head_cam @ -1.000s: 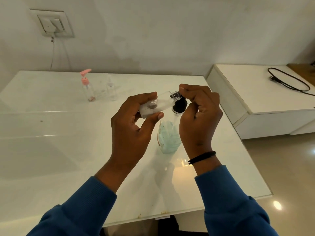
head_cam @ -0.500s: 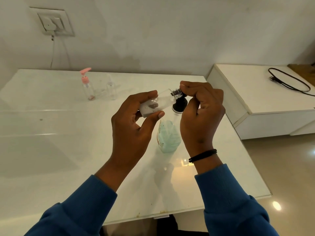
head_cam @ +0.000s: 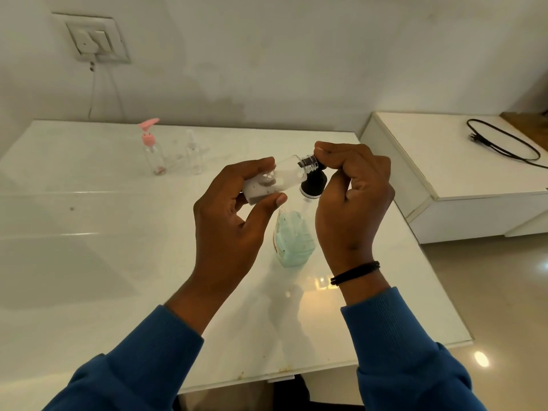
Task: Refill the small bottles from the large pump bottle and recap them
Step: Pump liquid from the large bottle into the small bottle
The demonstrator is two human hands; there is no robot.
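Since the earlier frames almost nothing has shifted: both hands stay raised at the centre of the frame, and the small bottle has only tipped a little, its neck now a bit clearer of the right fingers.

The left hand point(head_cam: 234, 215) holds the small clear bottle point(head_cam: 274, 180) between curled fingers on top and the thumb below, so the bottle lies nearly on its side with the threaded neck pointing to the right. The right hand point(head_cam: 354, 200) has its fingers curled, and the fingertips point(head_cam: 321, 152) pinch at the open neck; whether they hold a small cap there I cannot tell, because the fingers hide it. Some whitish content seems to sit in the lower part of the bottle, but the level is not clear.

Just below the hands, the large pump bottle point(head_cam: 293, 241) stands on the white table point(head_cam: 103, 262), with pale green liquid inside and its black pump head point(head_cam: 314, 185) right under the neck of the small bottle. In the upper left of the frame, well apart from the hands, stand a small bottle with a pink pump point(head_cam: 152, 149) and, beside it, another small clear bottle point(head_cam: 192, 152).

My judgement is that the task is in an early or middle part. This bottle is being opened or closed, not pumped into. Of the two far bottles, at least the pink one looks almost empty, so they probably wait for filling.
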